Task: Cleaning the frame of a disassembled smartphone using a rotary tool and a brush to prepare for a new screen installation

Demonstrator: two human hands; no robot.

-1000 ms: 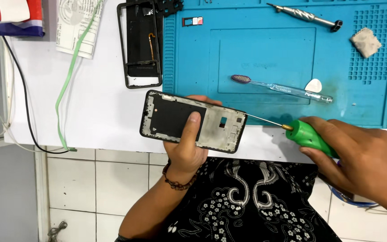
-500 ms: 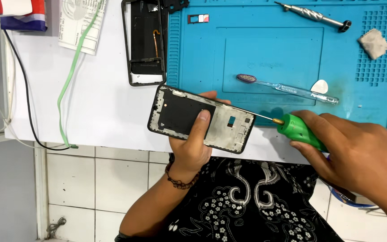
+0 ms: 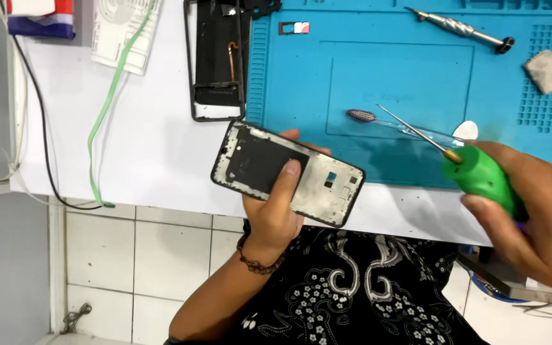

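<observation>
Black and silver, an opened phone frame with its back cover off sits in the left hand, held tilted over the front edge of the white worktop. The thumb lies across the frame's dark inner panel and the other fingers wrap underneath, so the hand is closed firmly around it. A beaded dark bracelet circles that wrist.

The right hand is closed around the green plastic handle of a thin-shafted screwdriver. Its metal shaft points up and to the left, over the blue silicone repair mat, and its tip is well apart from the phone frame, close above a clear-handled small brush with a purple head lying on the mat.

Near the brush's far end rests a white, rounded plastic pick. Further up the mat lie a silver metal precision screwdriver, a crumpled greyish wad, perhaps cloth or sponge, and a small tray-like part with red and white patches. Overlapping the mat's left edge lies a second black phone housing with a copper-coloured strip inside. On the bare worktop to the left, a light green ribbon-like strip and a black cable trail toward the edge.
</observation>
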